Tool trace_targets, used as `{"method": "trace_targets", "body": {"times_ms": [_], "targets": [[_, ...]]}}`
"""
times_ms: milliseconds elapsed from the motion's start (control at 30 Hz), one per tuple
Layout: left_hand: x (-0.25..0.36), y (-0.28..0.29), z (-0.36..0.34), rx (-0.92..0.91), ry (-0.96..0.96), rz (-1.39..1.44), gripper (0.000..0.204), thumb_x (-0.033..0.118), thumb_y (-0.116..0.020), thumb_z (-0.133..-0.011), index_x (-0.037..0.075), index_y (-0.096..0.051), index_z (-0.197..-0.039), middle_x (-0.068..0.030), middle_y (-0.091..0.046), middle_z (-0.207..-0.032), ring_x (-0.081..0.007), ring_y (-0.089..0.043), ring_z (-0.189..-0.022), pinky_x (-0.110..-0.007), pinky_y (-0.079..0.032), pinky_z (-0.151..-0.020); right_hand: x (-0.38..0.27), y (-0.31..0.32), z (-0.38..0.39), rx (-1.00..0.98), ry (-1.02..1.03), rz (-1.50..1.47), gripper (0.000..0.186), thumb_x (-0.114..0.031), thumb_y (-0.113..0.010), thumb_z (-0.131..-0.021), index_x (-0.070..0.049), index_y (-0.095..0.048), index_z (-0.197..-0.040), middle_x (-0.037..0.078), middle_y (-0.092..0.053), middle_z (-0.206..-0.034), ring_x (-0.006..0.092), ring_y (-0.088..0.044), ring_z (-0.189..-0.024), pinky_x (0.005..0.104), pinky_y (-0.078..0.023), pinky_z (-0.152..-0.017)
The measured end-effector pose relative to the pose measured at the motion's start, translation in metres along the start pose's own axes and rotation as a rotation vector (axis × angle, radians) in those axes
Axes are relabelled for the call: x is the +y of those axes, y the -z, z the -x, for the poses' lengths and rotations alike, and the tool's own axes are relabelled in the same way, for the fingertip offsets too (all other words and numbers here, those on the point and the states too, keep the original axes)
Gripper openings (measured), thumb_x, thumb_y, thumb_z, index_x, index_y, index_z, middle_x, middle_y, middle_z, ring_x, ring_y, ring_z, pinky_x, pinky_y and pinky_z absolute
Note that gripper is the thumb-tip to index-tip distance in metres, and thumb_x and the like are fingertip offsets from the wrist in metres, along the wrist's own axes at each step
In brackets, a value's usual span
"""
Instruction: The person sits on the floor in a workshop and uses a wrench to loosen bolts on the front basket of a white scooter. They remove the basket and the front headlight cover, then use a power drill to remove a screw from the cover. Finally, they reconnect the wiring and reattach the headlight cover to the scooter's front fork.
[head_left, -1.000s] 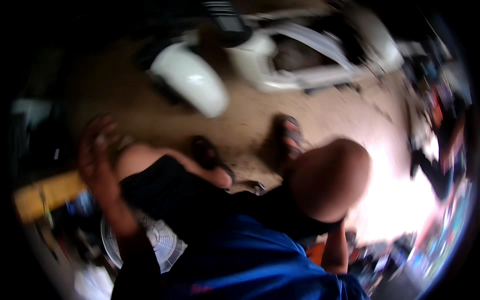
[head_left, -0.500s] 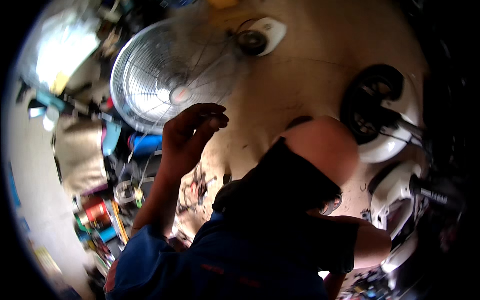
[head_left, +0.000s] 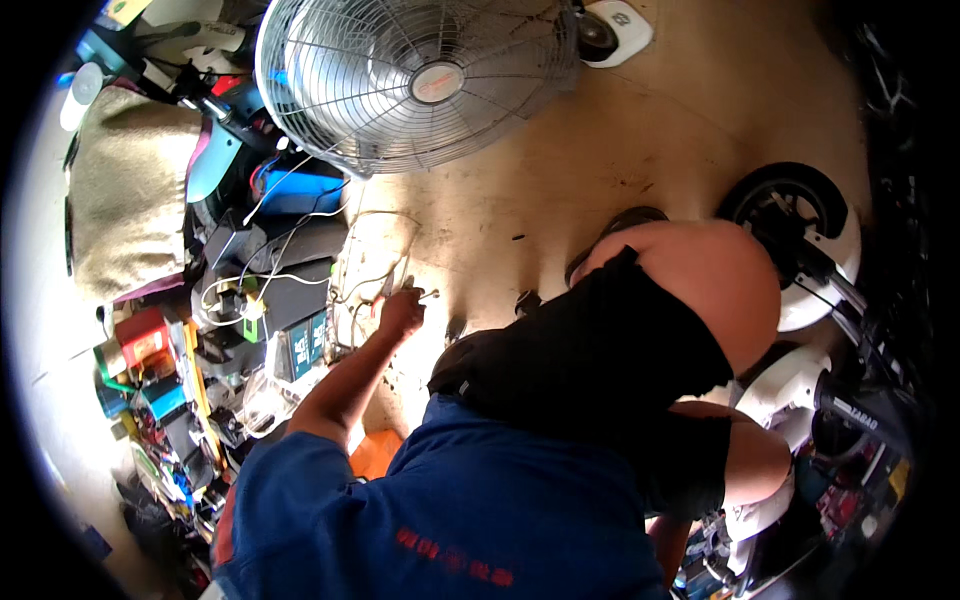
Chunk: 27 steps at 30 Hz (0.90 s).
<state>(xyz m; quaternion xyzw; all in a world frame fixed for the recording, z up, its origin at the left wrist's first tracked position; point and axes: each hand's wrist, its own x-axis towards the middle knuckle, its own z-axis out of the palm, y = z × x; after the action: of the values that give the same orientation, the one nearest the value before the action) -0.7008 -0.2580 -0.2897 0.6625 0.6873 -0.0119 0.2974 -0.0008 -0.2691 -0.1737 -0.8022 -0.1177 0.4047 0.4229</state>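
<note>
My left hand (head_left: 401, 314) reaches down to the sandy floor, fingers curled around a small thin metal piece (head_left: 428, 295) that sticks out past the knuckles. It hovers beside a tangle of thin wires (head_left: 365, 270) lying on the ground. My blue sleeve and shirt (head_left: 440, 510) fill the lower part of the view, with my bent knee (head_left: 720, 280) in black shorts to the right. My right hand is hidden behind my body.
A large round metal fan (head_left: 420, 80) stands at the top. A white scooter's front wheel and body (head_left: 800, 250) are on the right. Boxes, chargers, cables and tools (head_left: 250, 320) crowd the left, beside a beige sack (head_left: 125, 200).
The view has swung round and steadied. My left hand, raised in front of the fan half a second ago, has dropped to the floor by the wires.
</note>
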Motion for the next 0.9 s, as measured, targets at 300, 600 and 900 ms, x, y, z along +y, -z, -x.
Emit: {"method": "trace_targets", "body": {"times_ms": [300, 600, 900], "targets": [[-0.087, -0.151, -0.022, -0.097, -0.274, -0.455, 0.036, 0.024, -0.059, -0.090, 0.005, -0.065, -0.121, -0.0176, -0.067, -0.105, -0.0328, -0.069, -0.098, -0.045, -0.057, -0.078, 0.098, 0.142, 0.097, 0.466, -0.206, -0.372, 0.029, -0.014, -0.063, -0.095, -0.001, -0.068, -0.121, 0.012, -0.071, -0.102, 0.0228, -0.069, -0.091, 0.0340, -0.056, -0.082], [-0.073, -0.083, -0.080, -0.070, -0.483, 0.140, 0.037, 0.037, -0.060, -0.091, 0.003, -0.070, -0.103, -0.0169, -0.071, -0.088, -0.0351, -0.069, -0.087, -0.045, -0.054, -0.075, 0.149, 0.181, 0.158, 0.669, -0.190, -0.794, 0.027, -0.011, -0.061, -0.098, -0.001, -0.067, -0.122, 0.010, -0.070, -0.103, 0.0199, -0.069, -0.092, 0.0321, -0.056, -0.082], [0.349, 0.245, -0.151, 0.312, -0.611, 0.658, 0.017, 0.011, -0.064, -0.097, -0.003, -0.070, -0.106, -0.0087, -0.072, -0.090, -0.0134, -0.064, -0.076, -0.031, -0.053, -0.068, -0.139, 0.143, 0.218, 0.668, 0.615, -0.367, 0.023, -0.013, -0.061, -0.102, -0.001, -0.067, -0.121, 0.006, -0.070, -0.107, 0.0146, -0.068, -0.094, 0.0269, -0.053, -0.084]]}}
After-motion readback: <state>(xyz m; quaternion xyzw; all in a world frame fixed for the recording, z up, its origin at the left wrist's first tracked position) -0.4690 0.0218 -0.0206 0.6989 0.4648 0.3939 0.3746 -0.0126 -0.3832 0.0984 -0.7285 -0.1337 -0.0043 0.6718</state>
